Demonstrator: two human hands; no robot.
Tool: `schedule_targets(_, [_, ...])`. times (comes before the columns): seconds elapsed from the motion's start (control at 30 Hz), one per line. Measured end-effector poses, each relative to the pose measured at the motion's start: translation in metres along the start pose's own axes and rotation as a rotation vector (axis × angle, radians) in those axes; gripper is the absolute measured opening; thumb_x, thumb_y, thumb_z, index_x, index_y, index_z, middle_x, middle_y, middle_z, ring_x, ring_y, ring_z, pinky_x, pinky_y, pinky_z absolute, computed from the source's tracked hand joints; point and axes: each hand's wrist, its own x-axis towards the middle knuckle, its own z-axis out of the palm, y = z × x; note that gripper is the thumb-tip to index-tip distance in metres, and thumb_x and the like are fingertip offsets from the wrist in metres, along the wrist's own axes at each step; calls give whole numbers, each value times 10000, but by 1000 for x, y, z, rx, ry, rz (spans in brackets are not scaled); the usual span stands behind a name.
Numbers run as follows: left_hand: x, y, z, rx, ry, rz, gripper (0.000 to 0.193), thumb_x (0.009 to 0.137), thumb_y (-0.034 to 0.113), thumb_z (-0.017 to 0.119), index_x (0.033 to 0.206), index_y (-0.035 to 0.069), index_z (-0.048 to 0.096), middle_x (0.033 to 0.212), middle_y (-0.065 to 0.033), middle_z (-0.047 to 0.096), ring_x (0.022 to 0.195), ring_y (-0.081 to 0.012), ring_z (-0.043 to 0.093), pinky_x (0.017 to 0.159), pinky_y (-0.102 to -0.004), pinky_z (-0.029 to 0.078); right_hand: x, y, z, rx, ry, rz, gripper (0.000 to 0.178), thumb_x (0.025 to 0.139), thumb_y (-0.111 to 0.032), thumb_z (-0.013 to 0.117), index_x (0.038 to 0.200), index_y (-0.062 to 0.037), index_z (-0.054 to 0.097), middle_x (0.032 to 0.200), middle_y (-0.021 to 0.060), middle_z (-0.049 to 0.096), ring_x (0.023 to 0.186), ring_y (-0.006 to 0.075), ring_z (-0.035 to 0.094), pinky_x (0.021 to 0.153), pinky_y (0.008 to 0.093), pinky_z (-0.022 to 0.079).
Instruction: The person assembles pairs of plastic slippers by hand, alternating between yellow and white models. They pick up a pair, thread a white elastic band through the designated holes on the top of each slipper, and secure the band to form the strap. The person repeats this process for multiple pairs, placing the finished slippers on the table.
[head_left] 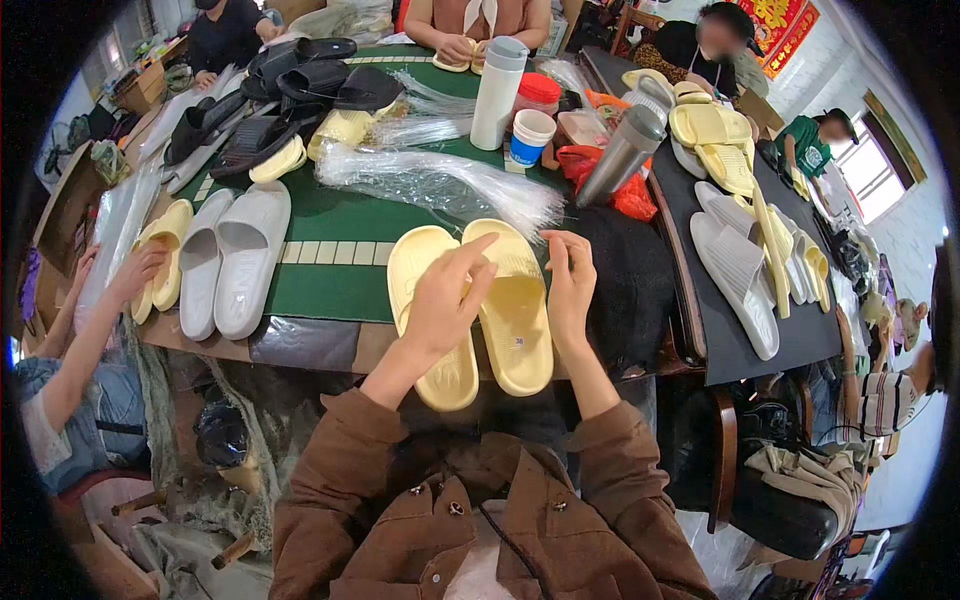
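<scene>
A pair of pale yellow slide sandals lies side by side at the table's near edge, toes pointing away from me. My left hand [450, 295] is over the left yellow slide [445, 385], hiding most of its strap; index finger and thumb are stretched out and apart. Beside the right yellow slide [520, 345], near its toe, is my right hand [572, 285], fingers bent together by the tips of a bundle of clear plastic strands [440, 185]. Whatever its fingers hold is too fine to make out.
A grey slide pair [250, 260] stands left, near a person's hand on yellow slides [170, 240]. Black slides [290, 85] pile up behind. A white bottle [497, 95], a cup [530, 138] and a steel flask [622, 155] stand ahead. More slides cover the right-hand table [690, 320].
</scene>
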Motion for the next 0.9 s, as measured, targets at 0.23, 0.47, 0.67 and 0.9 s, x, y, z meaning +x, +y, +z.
schedule_targets(0.23, [3, 14, 1, -517, 32, -316, 278, 1007, 185, 465, 1192, 18, 588, 923, -52, 664, 759, -93, 581, 663, -248, 467, -41, -71, -13, 387, -360, -72, 183, 991, -70, 462, 946, 38, 602, 1145, 161, 613, 930, 170, 619, 743, 286, 537])
schedule_targets(0.47, [0, -9, -29, -701, 168, -464, 234, 1016, 136, 421, 1103, 17, 602, 981, -59, 654, 765, -74, 563, 681, -214, 473, -67, -96, -60, 549, -786, 156, 222, 1013, -131, 426, 925, 11, 572, 914, 136, 690, 748, 163, 656, 687, 270, 525])
schedule_targets(0.67, [-19, 4, -33, -673, 76, -367, 197, 983, 70, 422, 1027, -6, 599, 915, -64, 639, 777, -99, 563, 745, -246, 471, -65, -92, -69, 434, -613, 165, 222, 1014, -108, 421, 943, 7, 598, 843, 95, 678, 815, 151, 649, 769, 263, 491])
schedule_targets(0.9, [-50, 44, -15, -721, -259, -380, 168, 939, 24, 421, 935, -6, 587, 791, -30, 576, 749, -101, 539, 710, -244, 440, -53, -77, -45, 469, -612, 346, 226, 1010, -146, 464, 1049, 14, 619, 1187, 94, 625, 682, 58, 573, 639, 197, 450])
